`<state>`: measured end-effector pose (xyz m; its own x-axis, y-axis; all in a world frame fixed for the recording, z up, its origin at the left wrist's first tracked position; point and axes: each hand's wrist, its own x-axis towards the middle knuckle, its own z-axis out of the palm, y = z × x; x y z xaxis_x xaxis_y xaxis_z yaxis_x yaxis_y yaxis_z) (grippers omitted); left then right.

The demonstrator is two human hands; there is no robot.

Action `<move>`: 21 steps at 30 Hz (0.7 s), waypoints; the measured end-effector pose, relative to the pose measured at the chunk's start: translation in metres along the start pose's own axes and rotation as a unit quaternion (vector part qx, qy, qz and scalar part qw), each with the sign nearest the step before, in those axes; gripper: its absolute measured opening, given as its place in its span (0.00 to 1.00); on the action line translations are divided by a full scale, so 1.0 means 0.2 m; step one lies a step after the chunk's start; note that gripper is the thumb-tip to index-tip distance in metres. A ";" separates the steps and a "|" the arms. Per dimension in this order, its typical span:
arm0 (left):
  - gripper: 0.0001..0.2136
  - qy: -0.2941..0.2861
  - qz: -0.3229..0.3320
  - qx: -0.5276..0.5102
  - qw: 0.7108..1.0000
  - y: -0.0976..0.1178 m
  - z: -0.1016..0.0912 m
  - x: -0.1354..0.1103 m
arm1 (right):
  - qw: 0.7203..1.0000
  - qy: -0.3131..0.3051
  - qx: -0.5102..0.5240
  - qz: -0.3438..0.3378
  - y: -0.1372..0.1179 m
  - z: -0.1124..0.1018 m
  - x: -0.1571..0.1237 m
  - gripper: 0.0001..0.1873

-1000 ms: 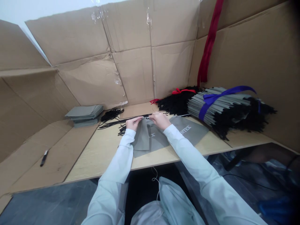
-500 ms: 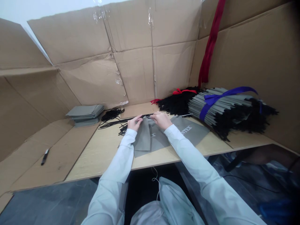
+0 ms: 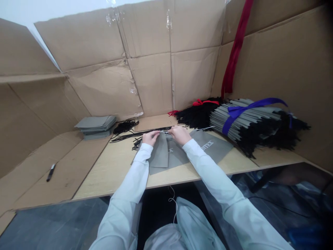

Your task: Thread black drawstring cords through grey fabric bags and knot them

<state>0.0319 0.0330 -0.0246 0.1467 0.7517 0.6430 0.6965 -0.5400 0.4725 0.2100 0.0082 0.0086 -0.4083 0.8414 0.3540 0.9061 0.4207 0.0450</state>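
A flat grey bag [image 3: 161,156] with white lettering lies on the wooden tabletop [image 3: 114,170] in front of me. My left hand [image 3: 150,137] pinches the bag's top edge, where a black cord [image 3: 135,134] runs off to the left. Just to the right, my right hand [image 3: 179,134] is closed on the same top edge and cord. A second grey bag [image 3: 212,146] with lettering lies flat under my right forearm.
A small stack of grey bags [image 3: 96,123] and a coil of black cords [image 3: 125,126] sit at the back left. A large bundle of grey bags tied with a purple ribbon [image 3: 249,119] lies at the right, black cords with a red tie [image 3: 200,113] behind it. A black marker [image 3: 50,172] lies at far left. Cardboard walls surround the table.
Both hands have stayed at the bag's top edge; the left hand's fingers shifted slightly along the cord. The view drifted a little.
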 end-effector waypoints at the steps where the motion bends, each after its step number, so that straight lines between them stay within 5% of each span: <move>1: 0.07 0.000 0.005 0.010 1.000 0.00 0.00 0.00 | 1.000 -0.004 -0.001 0.004 0.00 0.00 0.00 0.14; 7: 0.07 -0.054 0.036 0.030 0.997 0.02 0.01 0.00 | 0.998 -0.057 -0.010 0.019 0.01 0.02 0.01 0.13; 15: 0.11 -0.149 -0.043 0.018 0.988 0.05 0.04 0.00 | 0.998 -0.059 -0.015 0.005 -0.01 0.04 0.01 0.13; 21: 0.10 -0.149 -0.085 0.049 0.984 0.09 0.07 -0.02 | 0.998 -0.062 -0.016 0.003 -0.05 0.07 0.01 0.13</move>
<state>0.0535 0.0249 -0.0261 0.2122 0.9134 0.3474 0.7915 -0.3691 0.4871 0.1996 0.0101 -0.0044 -0.4109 0.8808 0.2353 0.9112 0.4054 0.0736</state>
